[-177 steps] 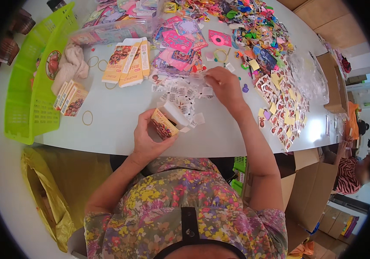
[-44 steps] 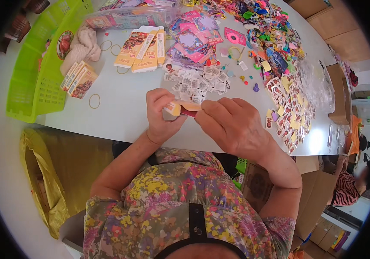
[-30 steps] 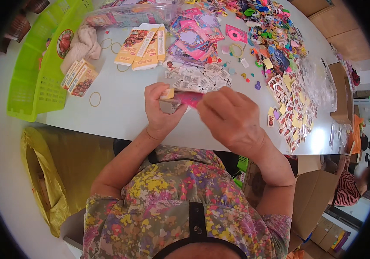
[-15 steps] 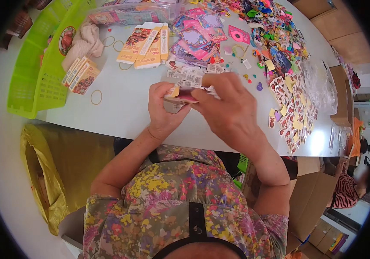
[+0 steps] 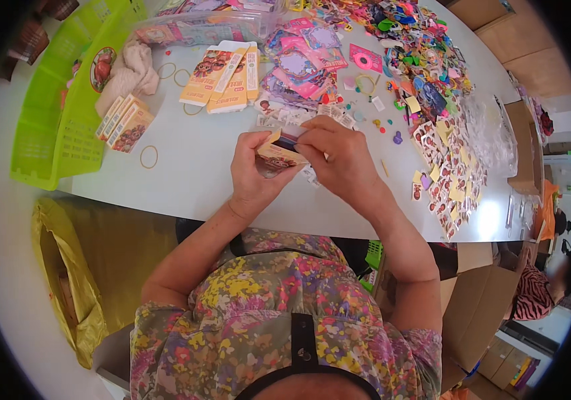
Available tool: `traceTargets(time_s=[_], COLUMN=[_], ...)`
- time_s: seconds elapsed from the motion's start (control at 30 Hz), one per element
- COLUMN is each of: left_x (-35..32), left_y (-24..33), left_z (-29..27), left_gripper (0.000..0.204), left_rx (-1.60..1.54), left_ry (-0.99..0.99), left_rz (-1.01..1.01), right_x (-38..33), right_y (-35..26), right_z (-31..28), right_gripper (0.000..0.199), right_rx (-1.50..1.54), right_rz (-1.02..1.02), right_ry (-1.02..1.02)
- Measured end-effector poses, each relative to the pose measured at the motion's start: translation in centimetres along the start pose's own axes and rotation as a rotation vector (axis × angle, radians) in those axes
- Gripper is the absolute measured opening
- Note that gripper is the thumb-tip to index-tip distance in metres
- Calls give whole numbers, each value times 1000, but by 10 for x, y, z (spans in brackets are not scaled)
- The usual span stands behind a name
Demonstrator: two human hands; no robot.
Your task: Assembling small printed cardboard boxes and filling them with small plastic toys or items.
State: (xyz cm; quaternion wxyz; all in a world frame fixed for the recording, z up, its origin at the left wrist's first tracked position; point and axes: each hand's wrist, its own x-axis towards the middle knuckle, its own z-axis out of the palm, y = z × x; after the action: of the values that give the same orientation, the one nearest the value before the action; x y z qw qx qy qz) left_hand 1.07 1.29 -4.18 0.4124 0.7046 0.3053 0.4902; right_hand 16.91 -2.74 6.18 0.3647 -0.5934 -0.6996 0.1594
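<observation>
A small yellow-orange carton (image 5: 277, 160) with printed figures is tilted above the table edge. My left hand (image 5: 248, 172) grips it from the left, thumb along its near side. Its end toward the right is open, with a dark, purplish inside showing. At that opening the bent fingers of my right hand (image 5: 342, 160) press together; what they pinch is hidden. Just beyond the hands lie small white printed packets (image 5: 272, 120) and a heap of pink and purple cards (image 5: 302, 63).
Flat cartons (image 5: 222, 77) lie beyond my left hand, and filled cartons (image 5: 125, 127) stand by a green basket (image 5: 79, 140). Colourful trinkets (image 5: 419, 60) and sticker sheets (image 5: 452, 173) cover the right side. A clear bin (image 5: 199, 28) sits at the back; rubber bands (image 5: 149, 153) lie left.
My right hand has lowered and turned at the carton's opening. The carton has tilted, so its printed face now shows. A thin yellowish strip now shows on the table right of my right hand.
</observation>
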Motion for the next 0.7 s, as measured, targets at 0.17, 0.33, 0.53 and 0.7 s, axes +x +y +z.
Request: traceTargets(time_s=[0.17, 0.33, 0.53, 0.7], left_x=[-7, -17, -39, -41], left_y=[18, 36, 52, 57], left_z=[-4, -20, -28, -30], left_gripper=[50, 58, 70, 75], left_rx=[-175, -570, -470, -289], left_ry=[-238, -470, -515, -615], left_rz=[-29, -507, -545, -476], right_x=[2, -22, -53, -60], right_y=[12, 27, 33, 41], right_z=[-24, -31, -7, -3], right_gripper=[10, 11, 10, 10], right_rx=[194, 288, 487, 531], right_rz=[148, 216, 343, 315], right_ry=[-56, -308, -315, -357])
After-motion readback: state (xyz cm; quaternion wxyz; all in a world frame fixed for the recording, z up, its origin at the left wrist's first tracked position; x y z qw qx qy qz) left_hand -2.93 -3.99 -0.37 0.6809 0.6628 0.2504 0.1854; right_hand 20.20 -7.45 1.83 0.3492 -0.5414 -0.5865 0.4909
